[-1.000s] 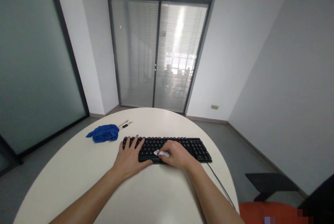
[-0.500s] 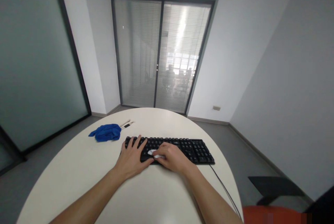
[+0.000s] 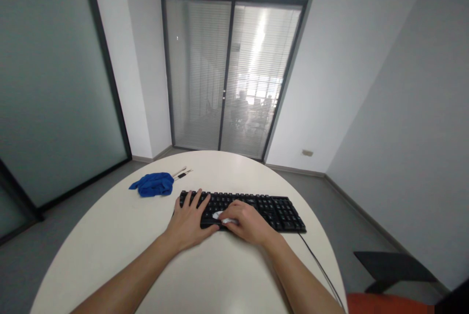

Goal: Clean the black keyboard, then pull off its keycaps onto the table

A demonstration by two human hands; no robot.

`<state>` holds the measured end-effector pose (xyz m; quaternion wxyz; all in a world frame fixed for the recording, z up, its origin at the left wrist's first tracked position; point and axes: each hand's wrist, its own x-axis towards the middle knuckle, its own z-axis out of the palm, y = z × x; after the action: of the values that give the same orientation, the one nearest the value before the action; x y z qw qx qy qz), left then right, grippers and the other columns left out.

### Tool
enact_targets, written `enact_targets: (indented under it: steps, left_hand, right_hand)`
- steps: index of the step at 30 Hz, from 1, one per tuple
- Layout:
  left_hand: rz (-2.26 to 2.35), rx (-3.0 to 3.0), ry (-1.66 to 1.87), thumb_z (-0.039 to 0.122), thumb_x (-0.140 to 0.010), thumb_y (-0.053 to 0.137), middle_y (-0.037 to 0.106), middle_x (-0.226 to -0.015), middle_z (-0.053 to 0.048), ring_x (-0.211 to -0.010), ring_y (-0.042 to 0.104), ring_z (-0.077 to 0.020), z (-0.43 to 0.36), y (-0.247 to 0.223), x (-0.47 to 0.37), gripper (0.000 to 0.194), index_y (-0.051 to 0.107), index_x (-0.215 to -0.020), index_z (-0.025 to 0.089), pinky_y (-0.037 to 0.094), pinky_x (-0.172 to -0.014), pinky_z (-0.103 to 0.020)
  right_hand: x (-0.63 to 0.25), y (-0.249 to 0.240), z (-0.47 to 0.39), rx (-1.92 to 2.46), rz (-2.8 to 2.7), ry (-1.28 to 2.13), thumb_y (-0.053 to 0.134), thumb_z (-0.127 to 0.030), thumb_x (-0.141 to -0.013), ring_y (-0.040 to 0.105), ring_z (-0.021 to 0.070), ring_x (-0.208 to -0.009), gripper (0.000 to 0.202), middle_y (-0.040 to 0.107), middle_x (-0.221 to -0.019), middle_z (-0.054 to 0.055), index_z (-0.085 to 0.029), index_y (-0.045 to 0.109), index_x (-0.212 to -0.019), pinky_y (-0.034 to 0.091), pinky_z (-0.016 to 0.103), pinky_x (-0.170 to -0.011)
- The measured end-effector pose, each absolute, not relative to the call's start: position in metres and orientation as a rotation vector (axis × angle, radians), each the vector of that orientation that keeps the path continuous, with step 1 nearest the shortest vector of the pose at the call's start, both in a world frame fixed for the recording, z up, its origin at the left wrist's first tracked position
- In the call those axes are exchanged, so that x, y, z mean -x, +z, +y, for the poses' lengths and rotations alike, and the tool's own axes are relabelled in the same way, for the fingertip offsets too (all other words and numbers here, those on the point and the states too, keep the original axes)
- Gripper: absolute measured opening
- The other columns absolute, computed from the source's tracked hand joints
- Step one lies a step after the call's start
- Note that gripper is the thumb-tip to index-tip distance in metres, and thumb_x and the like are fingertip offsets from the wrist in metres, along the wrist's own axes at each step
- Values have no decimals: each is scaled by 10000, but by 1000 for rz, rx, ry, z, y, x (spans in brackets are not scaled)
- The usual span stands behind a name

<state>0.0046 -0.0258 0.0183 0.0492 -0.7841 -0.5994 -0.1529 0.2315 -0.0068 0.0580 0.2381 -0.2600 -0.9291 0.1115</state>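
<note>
A black keyboard (image 3: 284, 212) lies flat on the round white table (image 3: 205, 270). Fingers spread, my left hand (image 3: 190, 221) rests over the keyboard's left end, its thumb along the front edge. My right hand (image 3: 244, 221) is closed on a small white wipe (image 3: 217, 215), pressed against the keys just right of my left thumb. Part of the wipe is hidden under my fingers, so I cannot tell whether it is tissue or cloth.
Beyond my left hand lies a crumpled blue cloth (image 3: 156, 185), with a thin brush-like stick (image 3: 180, 172) and another slim tool beside it. The keyboard's cable (image 3: 318, 262) runs toward the table's right front edge. A chair with a red seat (image 3: 384, 303) stands at the right.
The whole view has shifted slightly, so everything appears a little further right. Both hands keep nearly the same place on the keyboard, the right still holding the white wipe.
</note>
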Motion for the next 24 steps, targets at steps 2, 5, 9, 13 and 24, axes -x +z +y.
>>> enact_targets:
  steps: [2, 5, 9, 13, 24]
  left_hand:
    - [-1829, 2388, -454, 734, -775, 474, 278, -1563, -123, -1407, 208, -451, -26, 19, -5, 853, 345, -1476, 266, 163, -1081, -644]
    - [-1837, 2383, -456, 676, -840, 421, 279, -1564, -113, -1412, 210, -439, -27, 20, -5, 752, 357, -1470, 271, 172, -1081, -641]
    - [-1830, 2384, -460, 583, -883, 416, 278, -1567, -101, -1411, 220, -432, -27, 20, -6, 660, 366, -1465, 276, 165, -1085, -643]
    - [-1875, 2361, -487, 430, -896, 433, 280, -1568, -82, -1416, 233, -388, -26, 21, -8, 620, 324, -1484, 264, 181, -1104, -611]
    - [-1866, 2395, -668, 285, -890, 426, 328, -1546, -91, -1387, 339, -297, -23, 22, -9, 574, 363, -1452, 186, 282, -1115, -520]
  right_hand:
    - [-231, 57, -7, 684, -2529, 291, 582, -187, -902, 598, 178, -1013, 218, 712, -1107, 49, -222, 701, -1081, 447, 306, -921]
    - [-229, 59, -8, 655, -2552, 266, 585, -207, -908, 592, 184, -1043, 203, 695, -1151, 57, -223, 702, -1073, 432, 324, -941]
    - [-228, 66, -11, 654, -2597, 284, 599, -166, -875, 623, 182, -953, 185, 731, -1009, 52, -202, 716, -1014, 441, 311, -906]
    - [-231, 67, -10, 705, -2595, 300, 596, -148, -861, 627, 174, -938, 191, 737, -979, 35, -206, 718, -997, 447, 289, -895]
    - [-221, 59, -8, 658, -2546, 244, 545, -264, -942, 590, 183, -1018, 233, 696, -1134, 55, -218, 697, -1113, 443, 306, -923]
